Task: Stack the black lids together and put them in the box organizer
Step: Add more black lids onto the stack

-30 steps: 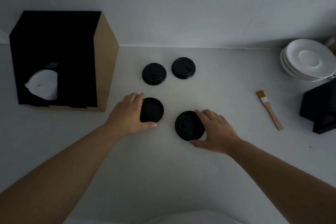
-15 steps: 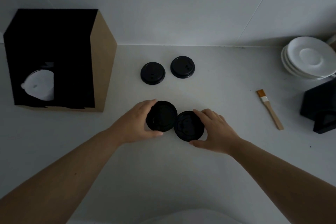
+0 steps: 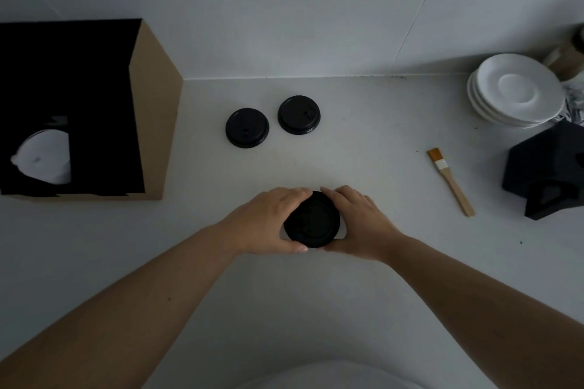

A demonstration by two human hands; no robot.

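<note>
- The left hand (image 3: 268, 223) and the right hand (image 3: 358, 224) cup one black disc, the stacked lids (image 3: 312, 219), from either side; fingers curl round the far rim and thumbs close in at the near edge.
- The stack sits low over the counter (image 3: 363, 151); whether it rests on it or is lifted I cannot tell.
- Two loose lids (image 3: 247, 127) lie well apart from the hands, side by side nearer the wall.
- To seat the pair well, I judge the rims should be squared up with even pressure all round until they nest flat, not tilted.
- The box organizer (image 3: 151, 117) stands at the far left, a white lid (image 3: 44, 156) showing in its dark front.
- A brush (image 3: 450, 181) and saucers (image 3: 518, 90) lie off to the right, clear of the work.
- No brand, label or writing is legible; the embossing on the lids is too dim to read.
</note>
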